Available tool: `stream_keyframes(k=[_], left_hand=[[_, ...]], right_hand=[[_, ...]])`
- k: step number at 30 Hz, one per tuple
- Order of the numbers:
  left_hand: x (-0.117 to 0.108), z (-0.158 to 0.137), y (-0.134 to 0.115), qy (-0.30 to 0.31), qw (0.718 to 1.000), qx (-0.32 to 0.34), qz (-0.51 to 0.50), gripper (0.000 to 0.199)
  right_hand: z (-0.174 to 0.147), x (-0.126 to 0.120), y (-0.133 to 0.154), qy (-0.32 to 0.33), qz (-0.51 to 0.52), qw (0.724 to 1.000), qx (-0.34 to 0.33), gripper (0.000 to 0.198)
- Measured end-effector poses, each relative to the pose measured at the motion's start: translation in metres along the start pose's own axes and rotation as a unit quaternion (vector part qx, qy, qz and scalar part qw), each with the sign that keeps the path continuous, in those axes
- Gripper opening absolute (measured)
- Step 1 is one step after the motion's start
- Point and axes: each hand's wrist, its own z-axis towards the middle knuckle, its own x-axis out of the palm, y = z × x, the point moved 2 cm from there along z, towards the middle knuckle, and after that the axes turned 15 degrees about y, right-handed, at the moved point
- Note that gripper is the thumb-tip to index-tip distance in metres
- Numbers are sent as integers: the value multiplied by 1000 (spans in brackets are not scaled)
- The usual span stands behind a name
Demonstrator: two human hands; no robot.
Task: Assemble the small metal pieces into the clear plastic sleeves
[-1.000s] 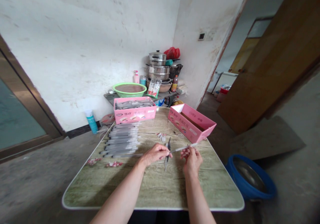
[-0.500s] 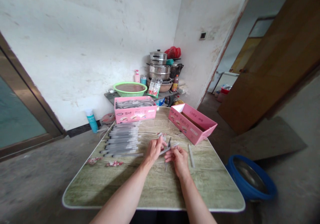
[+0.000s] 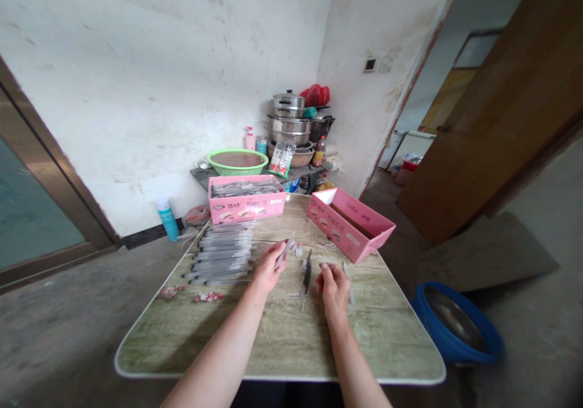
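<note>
My left hand (image 3: 271, 268) is closed round a slim grey pen (image 3: 283, 255), which slants up past the fingertips. My right hand (image 3: 334, 289) has its fingers curled, thumb near forefinger; anything between them is too small to make out. Between the hands lies a small bunch of thin dark sticks (image 3: 306, 274), perhaps pen parts. Beside the right hand rests a pale, slender tube (image 3: 351, 292), partly covered by the fingers. Left of my left hand, several translucent grey pens with black ends (image 3: 223, 253) lie in a row.
A pink box (image 3: 246, 207) full of pens stands at the back left of the table (image 3: 282, 347). Another pink box (image 3: 350, 226) sits at an angle, back right. Behind are a green basin (image 3: 237, 168) and stacked pots (image 3: 289, 125). A blue tub (image 3: 494, 341) stands right.
My hands have moved apart: the left, with the pen, went left and up, and the right drew slightly right. The dark sticks between them now show more fully.
</note>
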Motion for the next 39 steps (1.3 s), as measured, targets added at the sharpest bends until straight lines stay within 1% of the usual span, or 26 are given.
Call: stream_keyframes(k=[3,5,7,10,11,13,18,21,25,29,33,39], left_hand=[[-7,3,-5,-53,994,19,-89,24],[-8,4,-5,-71,991,20,-115,19],[-8,4,-3,-81,989,23,-124,14],[-9,5,0,-79,990,24,-112,14],[-10,5,1,-73,992,23,-104,15],[-11,5,2,-60,994,23,-92,18],[-12,5,3,-55,994,22,-86,19],[-12,5,3,-54,995,18,-87,19],[-14,4,3,-57,995,18,-84,22],[-12,4,2,-55,996,12,-69,28],[-12,4,0,-69,996,18,-61,26],[-13,4,-1,-97,993,36,-61,23]], right_hand=[[0,-3,6,-5,-129,991,-34,37],[4,-2,11,18,-212,977,-29,33],[10,0,15,55,-298,953,2,28],[20,4,19,102,-414,902,63,25],[22,5,20,111,-441,887,81,26],[26,7,21,119,-475,866,105,26],[31,18,18,133,-521,837,101,24],[33,22,15,134,-527,834,98,24],[33,22,8,120,-521,839,100,26],[28,21,3,111,-510,849,84,28],[26,17,2,65,-505,856,89,30],[24,4,5,10,-499,857,127,34]])
